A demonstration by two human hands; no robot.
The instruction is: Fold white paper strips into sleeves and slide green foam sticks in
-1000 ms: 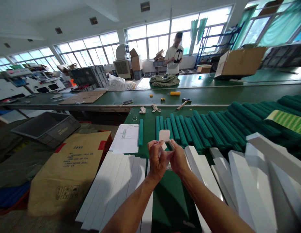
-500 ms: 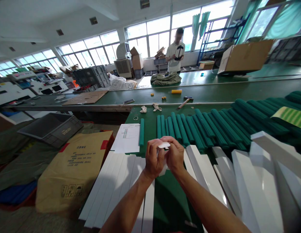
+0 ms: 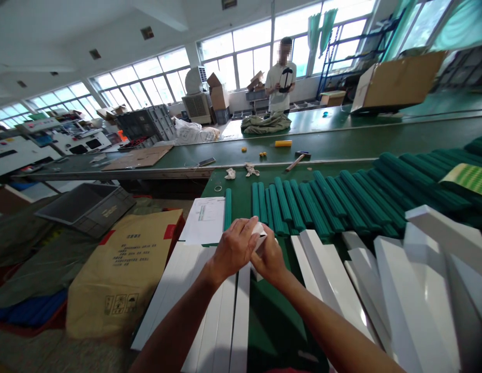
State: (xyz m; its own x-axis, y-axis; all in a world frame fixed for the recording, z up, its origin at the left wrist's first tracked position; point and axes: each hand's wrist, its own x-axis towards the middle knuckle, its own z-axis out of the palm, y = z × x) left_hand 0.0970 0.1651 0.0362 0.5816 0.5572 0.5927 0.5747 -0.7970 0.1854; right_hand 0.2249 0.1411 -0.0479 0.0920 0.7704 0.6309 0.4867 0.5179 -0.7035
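Both hands are closed around the end of a narrow white carton [image 3: 258,228], over the green tabletop. My left hand [image 3: 233,245] wraps its left side, with the fingers over the top. My right hand [image 3: 270,257] grips it from the right. A small dark gap shows at the carton's end; most of its body is hidden by the hands. Flat white carton strips [image 3: 186,300] lie side by side below my left arm. To the right of my right arm are formed white cartons [image 3: 330,274]. Dark green ribbed rolls [image 3: 303,202] lie in a row beyond the hands.
A printed sheet [image 3: 204,220] lies by a single green roll [image 3: 228,207]. Farther back are a hammer [image 3: 298,160], a yellow cylinder [image 3: 283,143] and a phone [image 3: 206,162]. A grey crate [image 3: 87,210] and brown sack [image 3: 124,274] stand left. A person [image 3: 280,83] stands across the table.
My left hand has shifted left and turned, its fingers now over the carton's top. My right hand has dropped slightly, and the carton's end has tilted. The view has shifted a little.
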